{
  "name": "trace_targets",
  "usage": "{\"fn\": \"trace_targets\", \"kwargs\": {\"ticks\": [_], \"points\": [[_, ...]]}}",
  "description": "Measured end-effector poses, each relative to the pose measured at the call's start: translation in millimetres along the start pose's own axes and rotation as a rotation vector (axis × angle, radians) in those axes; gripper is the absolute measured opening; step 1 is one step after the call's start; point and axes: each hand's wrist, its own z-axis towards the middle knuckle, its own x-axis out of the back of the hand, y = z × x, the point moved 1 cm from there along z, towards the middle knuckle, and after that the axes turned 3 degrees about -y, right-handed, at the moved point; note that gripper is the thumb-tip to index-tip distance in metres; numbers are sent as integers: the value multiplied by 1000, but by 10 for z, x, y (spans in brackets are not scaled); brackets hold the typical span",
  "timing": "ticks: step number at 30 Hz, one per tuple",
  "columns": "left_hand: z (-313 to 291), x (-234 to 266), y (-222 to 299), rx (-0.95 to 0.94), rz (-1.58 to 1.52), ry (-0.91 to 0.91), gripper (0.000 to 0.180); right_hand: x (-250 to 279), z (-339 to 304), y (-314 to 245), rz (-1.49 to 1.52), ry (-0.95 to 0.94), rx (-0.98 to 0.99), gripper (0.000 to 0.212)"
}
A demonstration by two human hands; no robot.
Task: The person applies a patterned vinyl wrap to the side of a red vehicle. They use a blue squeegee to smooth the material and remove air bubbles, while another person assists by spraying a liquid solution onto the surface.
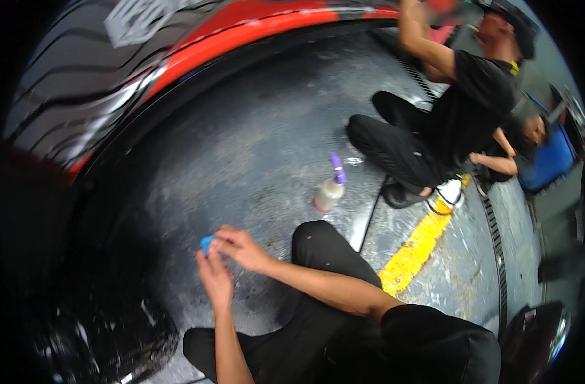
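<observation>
Both of my hands meet in front of my knees, around a small blue lump (207,243) that looks soft, its exact kind too small to make out. My left hand (216,276) points upward with its fingertips closed on the lump from below. From the right, my right hand (242,248) pinches the same lump with thumb and fingers. A spray bottle (329,194) with a purple trigger head and pale liquid stands on the grey floor beyond my right knee, apart from both hands.
A red and grey car body (196,48) curves along the left and top. At lower left is a dark, wet, shiny tyre-like shape (107,339). Two people in black (462,109) crouch at right. A yellow stripe (420,246) and a drain grate (495,237) cross the floor.
</observation>
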Motion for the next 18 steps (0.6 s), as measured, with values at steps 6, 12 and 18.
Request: {"fn": "trace_targets", "kwargs": {"ticks": [6,12,18], "points": [[-89,-151,48,51,-162,35,43,-74,-27,-317,91,18,-23,30],[15,-5,-72,-7,-42,-85,41,65,144,-91,136,-71,-50,26],[344,325,-548,-493,480,-223,31,353,156,-454,-122,-229,13,30]]}}
